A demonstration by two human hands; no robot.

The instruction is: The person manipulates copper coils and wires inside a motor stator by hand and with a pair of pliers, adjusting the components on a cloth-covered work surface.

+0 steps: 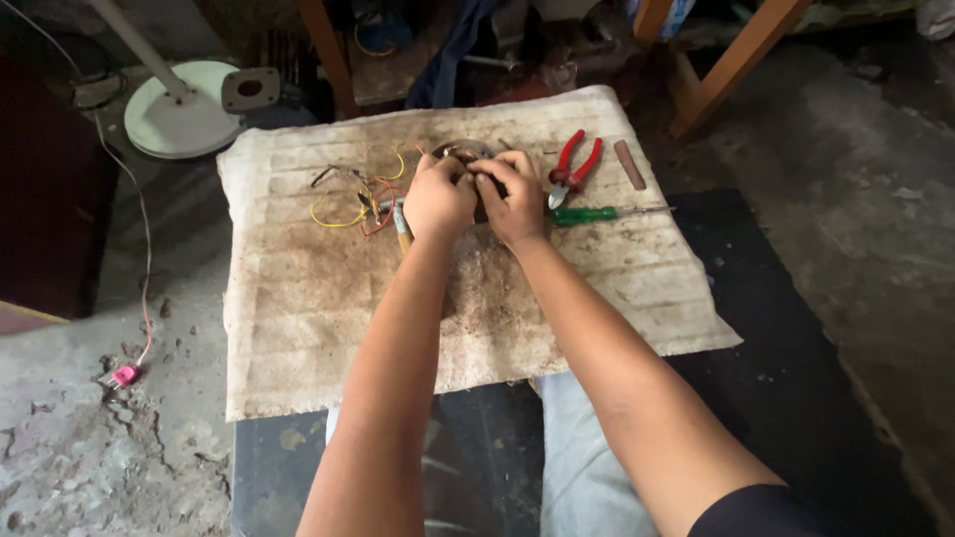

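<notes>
Both hands, left hand (439, 199) and right hand (514, 199), close their grip on a small round wired part (466, 152) near the far edge of the stained surface (298, 328), apparently mid-wiring; fine finger control seems needed next, red pliers (574, 167) and green screwdriver (597, 214) alongside.

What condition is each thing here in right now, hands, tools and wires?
Left hand: closed on the round metal part.
Right hand: gripping the same part.
Round metal part: held, mostly hidden.
Red pliers: lying, handles spread apart.
Green screwdriver: lying flat, untouched.
Wires: loose, tangled.
Cloth: spread out, stained.
</notes>
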